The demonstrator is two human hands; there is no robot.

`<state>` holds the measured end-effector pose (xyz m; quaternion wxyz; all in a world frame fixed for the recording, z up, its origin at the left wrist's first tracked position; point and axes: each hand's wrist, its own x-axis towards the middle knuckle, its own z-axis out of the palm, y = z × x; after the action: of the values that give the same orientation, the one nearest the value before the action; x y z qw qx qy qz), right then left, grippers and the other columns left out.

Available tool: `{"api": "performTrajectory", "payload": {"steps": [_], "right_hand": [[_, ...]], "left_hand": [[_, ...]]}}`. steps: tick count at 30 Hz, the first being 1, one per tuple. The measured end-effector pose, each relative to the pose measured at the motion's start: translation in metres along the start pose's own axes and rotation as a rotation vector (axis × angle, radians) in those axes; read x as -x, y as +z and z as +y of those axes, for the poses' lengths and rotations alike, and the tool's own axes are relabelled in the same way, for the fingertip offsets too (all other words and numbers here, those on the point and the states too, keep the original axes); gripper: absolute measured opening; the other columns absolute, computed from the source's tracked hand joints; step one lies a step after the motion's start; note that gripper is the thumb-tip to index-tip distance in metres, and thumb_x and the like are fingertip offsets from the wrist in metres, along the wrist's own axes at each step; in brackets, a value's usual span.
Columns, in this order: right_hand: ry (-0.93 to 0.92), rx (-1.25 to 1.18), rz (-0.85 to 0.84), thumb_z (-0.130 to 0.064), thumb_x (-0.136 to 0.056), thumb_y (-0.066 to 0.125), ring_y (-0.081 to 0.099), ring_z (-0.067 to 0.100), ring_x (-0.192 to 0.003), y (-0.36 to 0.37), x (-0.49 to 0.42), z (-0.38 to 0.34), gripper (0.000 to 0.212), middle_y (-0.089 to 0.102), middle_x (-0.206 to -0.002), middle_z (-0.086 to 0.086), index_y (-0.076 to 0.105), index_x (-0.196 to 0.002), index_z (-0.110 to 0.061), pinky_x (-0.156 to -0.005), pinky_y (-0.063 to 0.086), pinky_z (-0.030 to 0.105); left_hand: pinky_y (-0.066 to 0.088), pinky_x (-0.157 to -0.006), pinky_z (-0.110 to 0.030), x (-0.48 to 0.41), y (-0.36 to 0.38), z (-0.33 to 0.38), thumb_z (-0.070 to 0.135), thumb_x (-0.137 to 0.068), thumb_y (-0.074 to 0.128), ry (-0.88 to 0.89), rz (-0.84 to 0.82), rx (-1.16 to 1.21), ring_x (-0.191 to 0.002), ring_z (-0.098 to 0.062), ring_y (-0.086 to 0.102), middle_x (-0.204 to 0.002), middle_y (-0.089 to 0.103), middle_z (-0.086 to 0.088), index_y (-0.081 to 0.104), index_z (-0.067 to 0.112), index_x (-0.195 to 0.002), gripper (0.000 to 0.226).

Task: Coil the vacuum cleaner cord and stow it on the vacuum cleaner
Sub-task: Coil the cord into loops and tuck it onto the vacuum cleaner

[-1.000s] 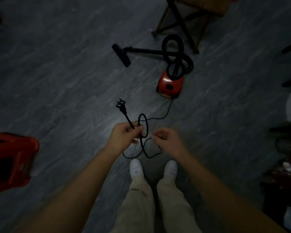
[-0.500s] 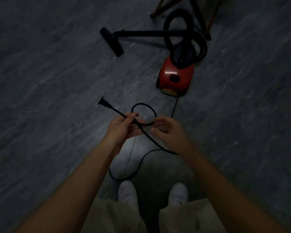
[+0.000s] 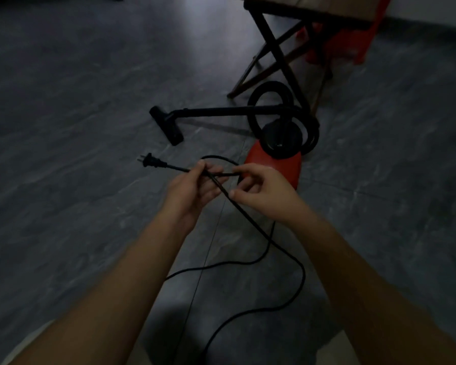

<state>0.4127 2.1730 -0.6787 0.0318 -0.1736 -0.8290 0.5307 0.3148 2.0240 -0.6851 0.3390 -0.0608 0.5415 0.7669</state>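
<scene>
Presently, the floor [image 3: 77, 127] is grey marbled tile with a thin joint line running up between the forearms; the room is dim, with one pale sheen on the far tiles. Against half a second ago the view has lifted; the shoes are gone from sight, more slack cord [image 3: 261, 233] shows on the floor below the hands, and the small loop is still held between them. The left hand [image 3: 192, 191] pinches the cord a short way behind the plug [image 3: 150, 161], which juts out to its left; the right hand [image 3: 263, 191] pinches the loop's near side between thumb and forefinger. The red vacuum cleaner [image 3: 279, 167] stands just beyond, its near end partly hidden by the right hand; its black hose [image 3: 253, 101] lies coiled on top, and the wand [image 3: 221, 111] runs left to the nozzle [image 3: 166, 125]. Behind stand a folding stand [image 3: 274, 48] and a red stool [image 3: 353, 40].
</scene>
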Motion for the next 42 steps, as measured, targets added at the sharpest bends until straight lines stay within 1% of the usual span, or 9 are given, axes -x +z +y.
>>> {"api": "performTrajectory", "payload": {"steps": [5,9,13,18,22,25,31,38,42], "right_hand": [[0.032,-0.020,-0.011,-0.026,-0.076,0.082,0.069,0.006,-0.071,-0.002,0.006,-0.002,0.064,0.073,-0.084,-0.006,0.054,-0.134,-0.031,-0.076,0.060,0.030],[-0.007,0.107,0.062,-0.019,-0.083,0.076,0.060,0.000,-0.059,0.001,0.012,0.011,0.024,0.065,-0.069,-0.007,0.070,-0.105,-0.027,-0.069,0.059,0.033],[-0.010,0.220,0.166,-0.023,-0.081,0.078,0.059,0.004,-0.059,-0.011,0.000,0.027,0.009,0.060,-0.061,-0.009,0.071,-0.088,-0.024,-0.071,0.059,0.041],[-0.041,0.273,0.269,-0.027,-0.080,0.079,0.065,0.012,-0.075,-0.015,0.000,0.020,0.018,0.060,-0.069,-0.015,0.076,-0.096,-0.019,-0.077,0.058,0.041],[-0.095,0.376,0.267,-0.030,-0.079,0.079,0.061,0.016,-0.084,-0.016,0.005,0.018,0.013,0.054,-0.081,-0.015,0.075,-0.088,-0.021,-0.079,0.053,0.039],[-0.093,0.386,0.185,-0.035,-0.083,0.074,0.063,0.011,-0.081,-0.018,0.005,0.017,0.009,0.066,-0.082,-0.012,0.073,-0.086,-0.026,-0.078,0.055,0.038],[-0.116,0.176,-0.052,-0.026,-0.089,0.071,0.067,0.003,-0.085,-0.018,0.018,0.001,0.006,0.073,-0.087,-0.009,0.073,-0.089,-0.032,-0.079,0.052,0.021],[-0.133,0.003,0.066,-0.018,-0.089,0.072,0.070,0.009,-0.079,-0.022,0.018,-0.010,0.006,0.076,-0.084,0.001,0.078,-0.090,-0.019,-0.074,0.056,0.022],[-0.169,-0.016,0.188,-0.017,-0.088,0.072,0.070,0.006,-0.080,-0.025,0.016,-0.013,0.008,0.075,-0.087,0.002,0.077,-0.095,-0.015,-0.067,0.052,0.012]], "left_hand": [[0.060,-0.065,-0.025,0.003,0.004,0.005,0.029,-0.104,0.048,-0.052,-0.043,0.069,-0.096,-0.018,0.076,-0.096,0.079,-0.003,0.065,0.015,-0.096,0.024],[0.062,-0.071,-0.029,0.013,-0.003,0.000,0.028,-0.103,0.051,-0.129,-0.108,0.015,-0.096,-0.019,0.076,-0.108,0.077,-0.012,0.067,0.010,-0.103,0.024],[0.061,-0.083,-0.038,0.017,-0.008,0.001,0.029,-0.099,0.059,-0.155,-0.170,-0.375,-0.097,-0.023,0.076,-0.108,0.077,-0.011,0.070,0.007,-0.111,0.027],[0.061,-0.070,-0.031,0.037,-0.010,0.009,0.031,-0.098,0.060,0.030,-0.248,-0.982,-0.080,-0.011,0.076,-0.094,0.078,0.002,0.072,0.018,-0.102,0.019],[0.056,-0.068,-0.025,0.051,-0.009,0.009,0.029,-0.092,0.066,0.513,-0.220,-1.287,-0.071,-0.002,0.069,-0.084,0.072,0.013,0.072,0.026,-0.098,0.009],[0.058,-0.078,-0.032,0.043,-0.011,0.013,0.036,-0.088,0.068,0.821,-0.180,-1.389,-0.088,0.000,0.065,-0.103,0.068,0.016,0.067,0.030,-0.116,0.028],[0.032,-0.116,-0.034,0.027,-0.014,0.006,0.039,-0.086,0.072,0.815,-0.296,-1.591,-0.145,-0.015,0.031,-0.158,0.035,0.003,0.039,0.030,-0.150,0.073],[0.057,-0.077,-0.031,0.026,-0.009,0.020,0.028,-0.084,0.076,0.754,-0.206,-1.347,-0.084,-0.001,0.066,-0.088,0.070,0.014,0.067,0.031,-0.094,0.014],[0.062,-0.070,-0.030,0.026,0.000,0.020,0.019,-0.085,0.078,0.543,-0.163,-1.042,-0.071,-0.007,0.073,-0.076,0.075,0.003,0.070,0.022,-0.089,0.009]]}}
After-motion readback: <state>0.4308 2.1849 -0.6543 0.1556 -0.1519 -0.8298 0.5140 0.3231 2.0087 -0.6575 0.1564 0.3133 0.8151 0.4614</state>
